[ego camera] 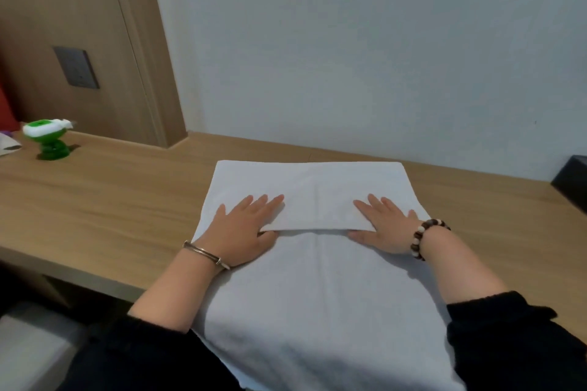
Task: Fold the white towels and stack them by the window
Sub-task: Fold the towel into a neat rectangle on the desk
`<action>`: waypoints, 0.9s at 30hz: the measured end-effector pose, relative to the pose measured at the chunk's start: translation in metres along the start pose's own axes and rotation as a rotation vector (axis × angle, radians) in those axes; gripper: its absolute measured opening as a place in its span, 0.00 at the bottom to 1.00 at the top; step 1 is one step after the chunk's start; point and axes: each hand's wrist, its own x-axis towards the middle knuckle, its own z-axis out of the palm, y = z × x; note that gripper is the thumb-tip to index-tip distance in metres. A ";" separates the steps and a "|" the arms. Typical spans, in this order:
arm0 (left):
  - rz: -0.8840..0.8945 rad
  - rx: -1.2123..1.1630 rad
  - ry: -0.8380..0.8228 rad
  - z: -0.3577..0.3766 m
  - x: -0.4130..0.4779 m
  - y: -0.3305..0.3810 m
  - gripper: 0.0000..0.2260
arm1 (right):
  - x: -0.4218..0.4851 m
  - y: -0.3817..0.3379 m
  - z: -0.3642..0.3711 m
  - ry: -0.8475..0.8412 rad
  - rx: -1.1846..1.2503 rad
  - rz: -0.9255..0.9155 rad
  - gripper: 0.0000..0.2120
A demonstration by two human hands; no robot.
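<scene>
Surface: a light wood-grain desk [111, 200] runs the full width of the view and butts against a plain white wall [349, 41]. At the left, a wood panel [63, 9] carries a dark socket plate [76, 67]. A green and white plastic object [50, 140] stands on the desk at far left, well apart from the work area. A dark object [571, 181] sits at the right edge; it is cut off by the frame and cannot be identified.

Workpiece: one white towel [317, 295] lies flat on the desk, centred in front of the person, with its near end hanging over the desk edge. Its far end is doubled back as a flap [317, 194] whose free edge runs straight across.

Hands: the left hand [241, 228], with a metal bangle [205, 253] at the wrist, and the right hand [386, 228], with a bead bracelet [425, 238], rest palm-down on the flap near its free edge. Fingers are straight and slightly spread. Each thumb lies along that edge, possibly tucked beneath it.
</scene>
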 end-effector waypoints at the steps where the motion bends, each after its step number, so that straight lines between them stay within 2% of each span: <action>1: -0.003 0.048 -0.015 0.002 0.004 0.000 0.25 | 0.006 -0.001 0.002 0.021 -0.012 0.016 0.38; 4: -0.006 0.135 -0.023 0.001 0.022 -0.001 0.24 | 0.022 -0.001 0.006 0.080 -0.042 0.057 0.39; 17: 0.021 0.107 0.006 -0.012 0.135 -0.023 0.24 | 0.108 0.024 -0.019 0.196 -0.033 0.132 0.33; 21: -0.015 0.022 -0.035 -0.019 0.144 -0.021 0.23 | 0.110 0.021 -0.027 0.224 -0.008 0.138 0.25; 23: -0.028 -0.025 0.004 -0.030 0.144 -0.017 0.29 | 0.104 0.014 -0.036 0.317 -0.011 0.160 0.22; 27: 0.013 0.009 0.227 -0.065 0.131 -0.007 0.33 | 0.082 0.004 -0.059 0.580 0.012 0.164 0.21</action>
